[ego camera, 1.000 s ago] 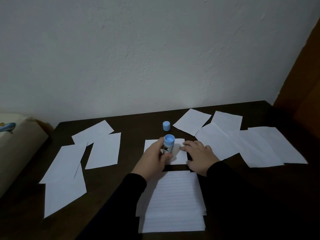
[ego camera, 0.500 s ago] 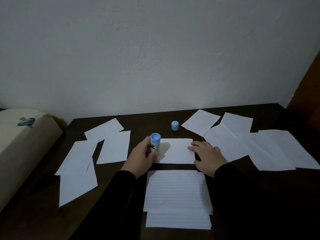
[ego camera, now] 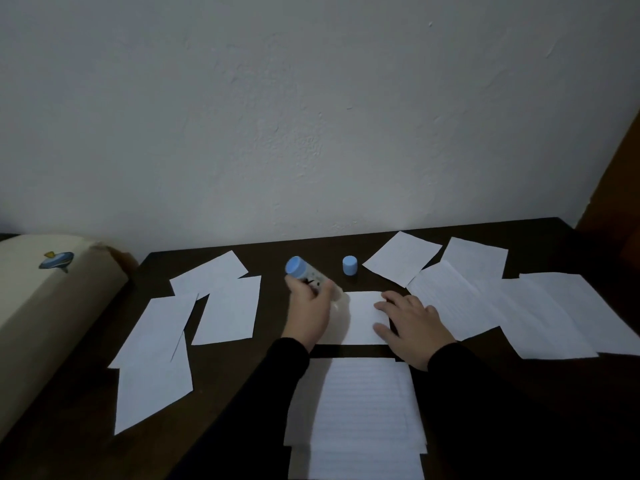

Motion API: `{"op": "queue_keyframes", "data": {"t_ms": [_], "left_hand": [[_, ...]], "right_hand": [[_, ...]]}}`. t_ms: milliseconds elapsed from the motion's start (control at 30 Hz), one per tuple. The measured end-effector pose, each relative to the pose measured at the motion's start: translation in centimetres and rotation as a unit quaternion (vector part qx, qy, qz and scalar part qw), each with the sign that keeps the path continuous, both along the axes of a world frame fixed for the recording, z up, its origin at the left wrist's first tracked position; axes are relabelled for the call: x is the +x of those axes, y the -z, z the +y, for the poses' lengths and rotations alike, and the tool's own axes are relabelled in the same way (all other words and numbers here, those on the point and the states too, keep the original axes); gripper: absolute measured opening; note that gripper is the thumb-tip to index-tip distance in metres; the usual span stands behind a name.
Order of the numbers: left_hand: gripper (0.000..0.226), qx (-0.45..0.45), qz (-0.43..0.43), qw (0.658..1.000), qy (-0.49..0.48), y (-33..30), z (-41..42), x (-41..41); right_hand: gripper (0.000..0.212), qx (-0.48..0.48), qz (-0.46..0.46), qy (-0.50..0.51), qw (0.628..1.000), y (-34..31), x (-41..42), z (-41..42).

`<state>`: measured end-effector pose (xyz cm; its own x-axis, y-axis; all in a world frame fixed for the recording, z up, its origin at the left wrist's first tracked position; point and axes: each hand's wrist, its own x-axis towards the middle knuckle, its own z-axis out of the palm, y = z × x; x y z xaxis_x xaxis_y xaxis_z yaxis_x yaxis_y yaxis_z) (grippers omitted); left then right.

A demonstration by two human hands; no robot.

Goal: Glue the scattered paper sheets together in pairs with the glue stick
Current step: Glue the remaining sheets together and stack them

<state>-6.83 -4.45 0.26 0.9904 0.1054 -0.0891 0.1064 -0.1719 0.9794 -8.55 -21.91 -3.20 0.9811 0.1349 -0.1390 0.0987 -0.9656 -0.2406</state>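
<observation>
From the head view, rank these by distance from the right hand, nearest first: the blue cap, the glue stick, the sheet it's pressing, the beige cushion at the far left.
1. Sheet, under the right hand.
2. Blue cap, just beyond.
3. Glue stick, in the left hand.
4. Cushion, far left.

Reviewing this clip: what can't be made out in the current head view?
- Glue stick tip: blurred, behind the left hand; contact with the centre sheet unclear.
- Glue on that sheet: too dim to see; the right hand covers part.
- Near stack: cut off by the bottom edge, sheet count unreadable.
</observation>
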Motion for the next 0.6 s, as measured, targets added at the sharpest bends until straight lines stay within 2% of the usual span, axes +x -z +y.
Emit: {"op": "queue_keyframes", "data": {"t_ms": [133,333,500,600], "left_hand": [[0.033,0.129,-0.044,0.986,0.095,0.1,-3.3,1.6],[0.031,0.245,-0.096,0.954,0.144,1.2,-6.3,3.2],[0.023,0.278,-0.103,0.943,0.153,1.9,-6.0,3.7],[0.026,0.293,-0.101,0.941,0.135,1.9,-5.3,4.1]], "right_hand": [[0.060,-0.026,0.013,-0.016,0.999,0.3,0.2,-0.3],[0.058,-0.002,-0.016,-0.020,1.000,0.2,0.1,-0.4],[0.059,-0.005,-0.014,-0.010,1.000,0.0,0.2,-0.1],[0.059,-0.016,-0.003,-0.008,1.000,-0.2,0.1,0.1]]}}
